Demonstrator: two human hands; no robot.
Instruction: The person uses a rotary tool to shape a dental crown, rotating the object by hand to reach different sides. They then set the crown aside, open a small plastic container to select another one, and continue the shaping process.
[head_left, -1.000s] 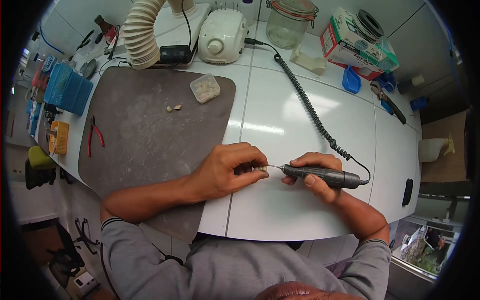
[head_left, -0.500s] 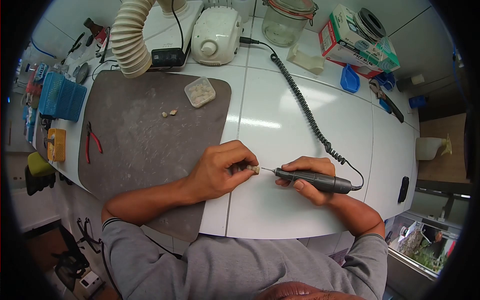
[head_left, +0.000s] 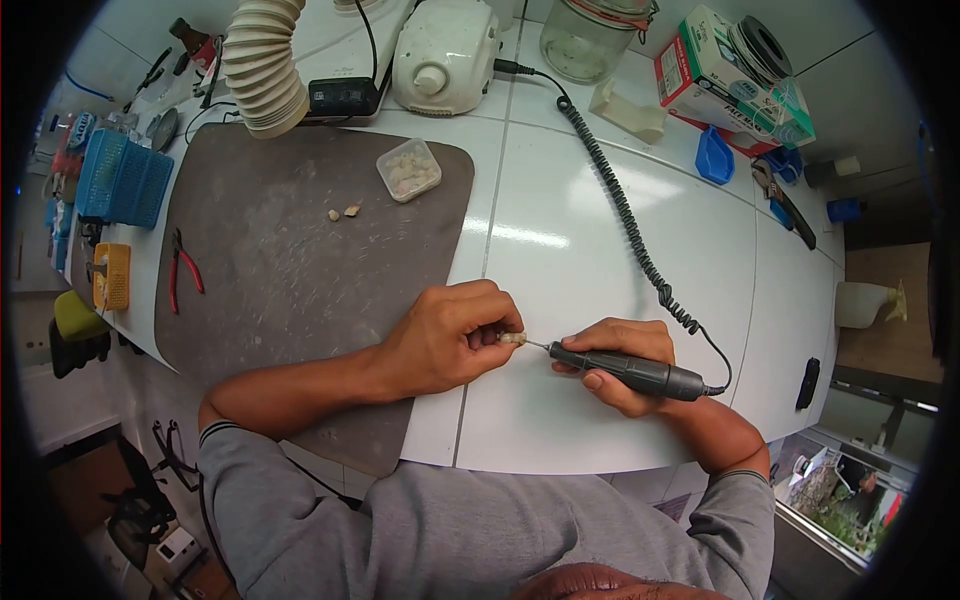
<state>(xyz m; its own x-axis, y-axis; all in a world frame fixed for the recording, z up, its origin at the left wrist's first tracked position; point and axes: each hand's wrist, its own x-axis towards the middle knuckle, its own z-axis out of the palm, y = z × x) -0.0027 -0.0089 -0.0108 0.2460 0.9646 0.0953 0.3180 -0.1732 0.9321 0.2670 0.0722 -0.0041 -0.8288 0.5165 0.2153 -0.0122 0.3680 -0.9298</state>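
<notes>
A white tiled desk [head_left: 600, 250] fills most of the view, its near edge curving toward the person. A grey mat [head_left: 290, 270], dusty and scuffed, lies on the desk's left part. Taking the mat as the landmark: the left hand [head_left: 445, 340] rests at its right edge, fingers pressed together and pinching a small pale piece [head_left: 513, 339] just off the mat. To the right of that, the right hand [head_left: 615, 365] is curled around a dark handpiece [head_left: 625, 372], whose thin tip meets the piece. A coiled cable [head_left: 620, 210] runs from the handpiece back to a white control unit [head_left: 445, 50] beyond the mat's far edge. On the mat's far corner sits a clear tub [head_left: 409, 170] of pale bits, with two loose bits [head_left: 343, 212] near it. A ribbed hose [head_left: 263, 65] hangs over the far left corner. Left of the mat lie red-handled pliers [head_left: 182, 268] and a blue basket [head_left: 122, 180].

The lens bends and darkens the edges, so the things at the far left are hard to make out. The piece's shape is too small to tell; the fingers cover much of it. A glass jar [head_left: 590, 35] is cut off at the top.
</notes>
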